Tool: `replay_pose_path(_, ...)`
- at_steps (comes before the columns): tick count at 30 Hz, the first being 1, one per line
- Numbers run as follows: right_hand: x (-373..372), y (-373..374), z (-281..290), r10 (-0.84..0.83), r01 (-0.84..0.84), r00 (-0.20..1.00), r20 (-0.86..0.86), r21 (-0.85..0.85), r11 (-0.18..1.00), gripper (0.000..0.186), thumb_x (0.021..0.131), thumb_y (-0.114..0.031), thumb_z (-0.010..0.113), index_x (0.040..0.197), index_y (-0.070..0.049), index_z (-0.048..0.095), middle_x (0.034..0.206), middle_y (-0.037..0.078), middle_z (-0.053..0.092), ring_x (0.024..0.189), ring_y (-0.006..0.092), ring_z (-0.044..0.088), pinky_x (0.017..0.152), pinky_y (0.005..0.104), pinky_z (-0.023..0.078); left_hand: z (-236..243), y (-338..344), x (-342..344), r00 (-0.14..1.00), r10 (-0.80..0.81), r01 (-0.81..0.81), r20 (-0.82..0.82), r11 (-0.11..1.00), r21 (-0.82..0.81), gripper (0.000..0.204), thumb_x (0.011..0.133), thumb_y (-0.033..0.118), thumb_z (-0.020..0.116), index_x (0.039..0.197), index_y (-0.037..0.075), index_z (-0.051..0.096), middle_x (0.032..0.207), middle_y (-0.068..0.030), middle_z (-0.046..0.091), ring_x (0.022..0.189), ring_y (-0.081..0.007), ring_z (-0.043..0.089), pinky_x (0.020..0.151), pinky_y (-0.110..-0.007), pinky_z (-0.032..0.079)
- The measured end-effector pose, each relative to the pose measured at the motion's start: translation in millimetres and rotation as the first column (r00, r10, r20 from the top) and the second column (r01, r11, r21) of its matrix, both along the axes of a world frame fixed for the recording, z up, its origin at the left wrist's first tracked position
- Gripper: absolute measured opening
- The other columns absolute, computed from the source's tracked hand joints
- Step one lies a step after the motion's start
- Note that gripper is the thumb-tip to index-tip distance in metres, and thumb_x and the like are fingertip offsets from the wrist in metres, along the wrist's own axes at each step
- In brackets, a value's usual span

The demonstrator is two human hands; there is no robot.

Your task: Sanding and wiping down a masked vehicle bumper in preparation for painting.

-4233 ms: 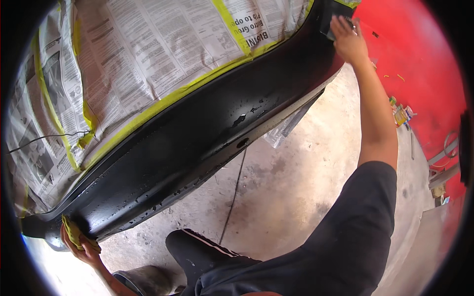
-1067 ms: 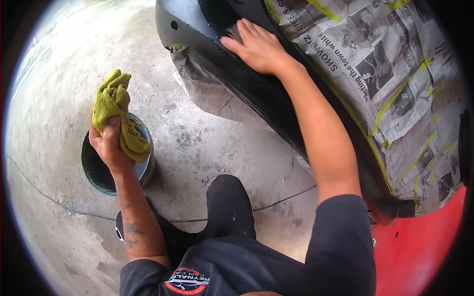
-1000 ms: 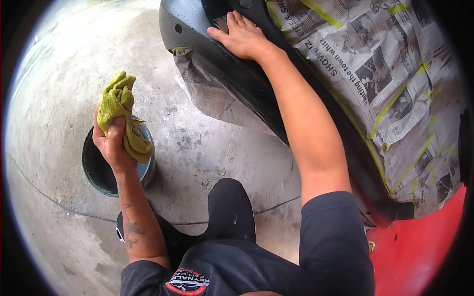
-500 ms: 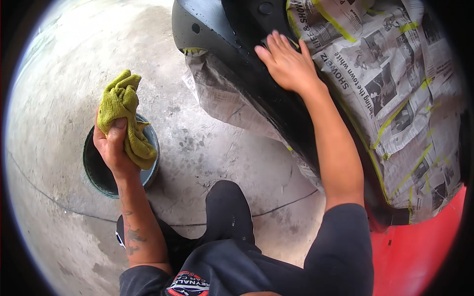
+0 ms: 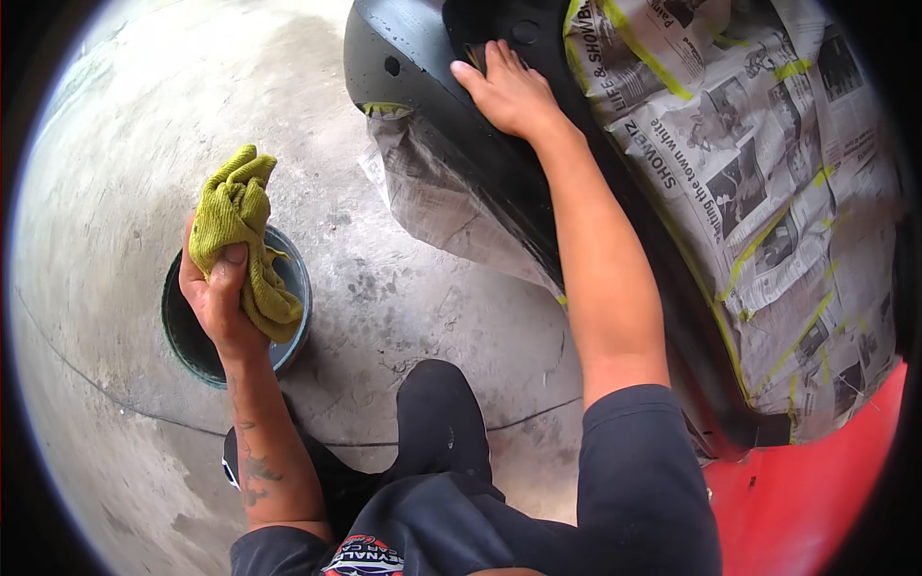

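My left hand (image 5: 219, 296) grips a crumpled yellow-green cloth (image 5: 230, 216), held upright above a dark bucket (image 5: 180, 331) on the floor. My right hand (image 5: 509, 91) presses down on a small dark pad (image 5: 474, 54), mostly hidden under its fingers, against a black curved car body panel (image 5: 403, 38). Water drops speckle the panel, which has a dark hole near its left end. Newspaper sheets (image 5: 730, 173), fixed with yellow tape, cover the area right of the panel.
More paper (image 5: 432, 202) hangs below the panel onto or near the concrete floor (image 5: 115, 192). A dark cable (image 5: 144, 419) crosses the floor behind my legs. A red surface (image 5: 797, 499) lies at the lower right.
Since half a second ago, my right hand has moved up and left along the panel. Around four seconds ago the view faced along the panel, with the cloth in my left hand touching it.
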State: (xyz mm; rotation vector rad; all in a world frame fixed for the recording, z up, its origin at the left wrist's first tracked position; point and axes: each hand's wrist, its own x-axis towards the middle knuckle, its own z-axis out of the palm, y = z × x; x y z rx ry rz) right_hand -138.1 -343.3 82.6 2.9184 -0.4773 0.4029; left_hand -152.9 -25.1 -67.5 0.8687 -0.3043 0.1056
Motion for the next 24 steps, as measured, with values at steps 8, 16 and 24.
replay_pose_path(8,-222.3,10.9,-6.4,-0.147,0.137,0.987,-0.070,-0.132,0.982,0.085,0.091,-0.054,0.058,0.145,0.008,0.036,0.151,0.025,0.038,0.141,0.0357,0.036,0.114,0.0454,0.029,-9.1,2.5,10.4,0.999,0.038,-0.036,-0.038,0.998,0.058,0.052,0.084,0.026,0.066,0.125,-0.005,0.057,0.107,-0.0101,0.065,0.088,-0.0146,0.062,0.076,-0.027,0.051)
replay_pose_path(16,-171.4,41.2,-30.8,-0.078,0.089,0.996,0.051,-0.244,0.966,0.080,0.092,-0.047,0.060,0.143,0.010,0.037,0.148,0.028,0.040,0.138,0.0384,0.040,0.114,0.0481,0.031,0.6,15.1,9.5,0.994,0.090,-0.087,-0.059,0.995,0.057,0.049,0.084,0.026,0.065,0.122,-0.005,0.058,0.106,-0.0105,0.065,0.090,-0.0159,0.061,0.081,-0.027,0.048)
replay_pose_path(24,68.9,70.2,-75.3,-0.052,0.300,0.925,0.376,-0.640,0.707,0.062,0.097,-0.036,0.046,0.144,0.003,0.040,0.157,0.021,0.028,0.144,0.0397,0.028,0.113,0.0530,0.028,-4.0,14.7,8.5,0.989,0.012,-0.017,-0.149,0.999,-0.032,0.051,0.088,0.023,0.052,0.127,-0.010,0.056,0.117,-0.0188,0.064,0.101,-0.0251,0.065,0.088,-0.035,0.053)
